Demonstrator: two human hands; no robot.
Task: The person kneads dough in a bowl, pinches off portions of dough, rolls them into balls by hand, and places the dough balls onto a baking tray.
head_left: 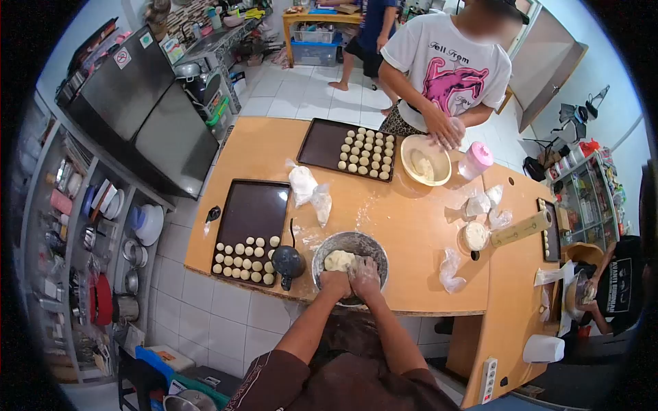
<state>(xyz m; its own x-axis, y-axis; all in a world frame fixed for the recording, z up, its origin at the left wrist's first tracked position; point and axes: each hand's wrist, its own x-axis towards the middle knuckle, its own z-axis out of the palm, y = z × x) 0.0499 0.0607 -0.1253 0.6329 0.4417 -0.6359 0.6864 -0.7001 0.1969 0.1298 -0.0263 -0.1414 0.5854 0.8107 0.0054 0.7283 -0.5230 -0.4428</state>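
A lump of pale dough (339,260) sits in a metal mixing bowl (384,258) at the table's near edge. My left hand (335,281) is closed against the near side of the dough, its fingers mostly hidden. Beside it, my right hand (364,275), coated with flour, presses at the dough's right side with its fingers together. A dark, long-spouted kettle (288,262) stands just left of the bowl. Further left, a dark baking tray (255,205) carries rows of small dough balls (247,263) on its near half.
Across the table, a person in a white shirt (445,65) works over a cream bowl (406,147). Near them are a second tray (322,140) of dough balls and a pink-lidded jar (476,161). Flour bags (302,183) lie mid-table. Another person (620,277) handles a bowl at right.
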